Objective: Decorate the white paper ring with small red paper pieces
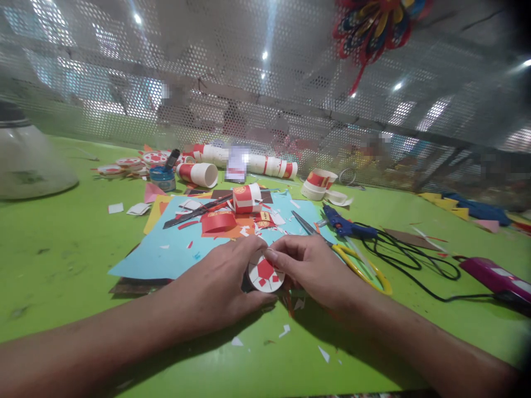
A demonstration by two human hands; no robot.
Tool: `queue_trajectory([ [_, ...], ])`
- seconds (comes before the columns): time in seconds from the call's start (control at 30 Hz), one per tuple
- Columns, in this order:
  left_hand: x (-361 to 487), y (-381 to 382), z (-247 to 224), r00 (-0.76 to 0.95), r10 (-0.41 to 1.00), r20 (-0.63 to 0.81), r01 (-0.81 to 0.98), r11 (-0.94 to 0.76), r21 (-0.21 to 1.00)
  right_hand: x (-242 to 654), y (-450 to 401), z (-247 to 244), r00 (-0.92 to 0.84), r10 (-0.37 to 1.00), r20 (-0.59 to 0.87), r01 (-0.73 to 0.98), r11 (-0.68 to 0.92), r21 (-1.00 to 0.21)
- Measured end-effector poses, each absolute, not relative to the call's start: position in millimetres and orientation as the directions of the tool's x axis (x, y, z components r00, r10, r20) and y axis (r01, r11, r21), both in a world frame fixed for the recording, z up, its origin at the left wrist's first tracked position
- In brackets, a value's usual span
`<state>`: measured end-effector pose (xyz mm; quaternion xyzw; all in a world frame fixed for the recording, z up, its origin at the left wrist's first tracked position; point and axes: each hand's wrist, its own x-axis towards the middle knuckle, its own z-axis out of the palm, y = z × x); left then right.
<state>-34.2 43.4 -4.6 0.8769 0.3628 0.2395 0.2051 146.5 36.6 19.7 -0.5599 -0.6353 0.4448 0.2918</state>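
A round white disc (265,273) with a red football-like pattern sits between both hands near the middle of the view. My left hand (226,276) curls round its left side, the thumb under the lower edge and the fingers above. At the disc's upper right edge, the thumb and fingers of my right hand (305,262) are pinched together; what is between them is hidden. Beyond the hands, a curled red strip (218,221) and a red-and-white paper ring (246,199) lie on light blue paper (155,254). Close to my right hand are yellow-handled scissors (357,268).
A blue glue gun (346,224) has its black cable running to a purple power strip (498,276). Behind the paper stand a blue jar (162,179) and a paper cup (199,174). A cutter knife (197,211) lies on the sheets. Paper scraps litter the green table (174,354).
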Motion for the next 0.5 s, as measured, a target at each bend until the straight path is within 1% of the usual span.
queue_trajectory([
  [0.13, -34.1, 44.5, -6.9, 0.635, 0.726, 0.263, 0.540, -0.661, 0.521, 145.9, 36.4, 18.8, -0.204, 0.971, -0.125, 0.494, -0.008, -0.869],
  [0.23, -33.4, 44.6, -7.6, 0.637, 0.729, 0.252, 0.553, -0.659, 0.510, 145.2, 35.5, 17.2, -0.197, 0.967, -0.158, 0.485, -0.044, -0.874],
  [0.33, -33.0, 44.3, -7.8, 0.635, 0.732, 0.247, 0.553, -0.654, 0.517, 144.2, 35.7, 14.8, -0.169, 0.974, -0.152, 0.457, -0.059, -0.887],
  [0.4, -33.2, 44.0, -7.1, 0.631, 0.735, 0.249, 0.551, -0.650, 0.522, 144.2, 36.1, 13.8, -0.165, 0.978, -0.129, 0.450, -0.042, -0.892],
  [0.5, -33.5, 44.0, -4.5, 0.627, 0.738, 0.250, 0.542, -0.644, 0.541, 146.6, 35.8, 15.4, -0.223, 0.970, -0.098, 0.440, 0.011, -0.898],
])
